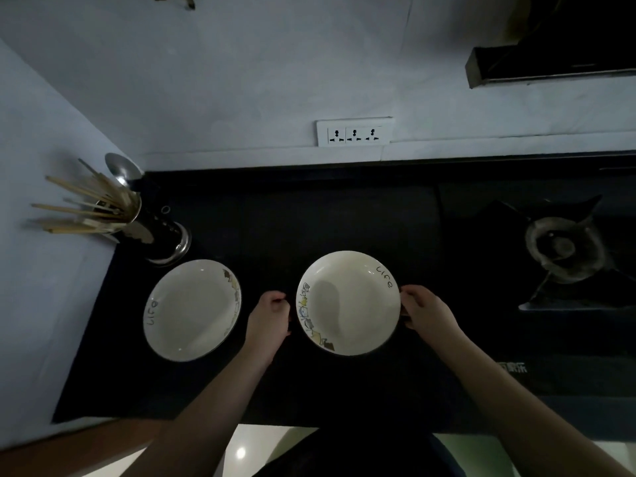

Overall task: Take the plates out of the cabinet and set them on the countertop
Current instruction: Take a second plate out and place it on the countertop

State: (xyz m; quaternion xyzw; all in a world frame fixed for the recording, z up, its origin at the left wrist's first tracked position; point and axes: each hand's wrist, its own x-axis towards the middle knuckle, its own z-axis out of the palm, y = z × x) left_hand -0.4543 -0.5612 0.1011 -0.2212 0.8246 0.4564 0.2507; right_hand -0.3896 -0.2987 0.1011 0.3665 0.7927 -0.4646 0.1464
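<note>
Both forearms reach in from the near edge and bracket the right plate [348, 303] on the dark countertop [309, 218]. Left hand [270, 313] sits at the plate's left rim with fingers curled; whether it touches the rim cannot be told, as shadow covers the gap. Right hand [425, 309] grips the right rim, fingers curled under the edge. Opposed placement likely serves to keep the plate level while it is set down — whether the base already rests on the surface cannot be told.

Right plate faces up. It is round, so no long axis applies; orientation reads from its print: lettering at the far right, picture band along the near left.

Left plate [192, 309] lies flat just to the left — apart from the first, lettering on its left. An utensil holder [151, 228] stands beyond it in the far-left corner; a gas burner [564, 247] sits well to the right.
</note>
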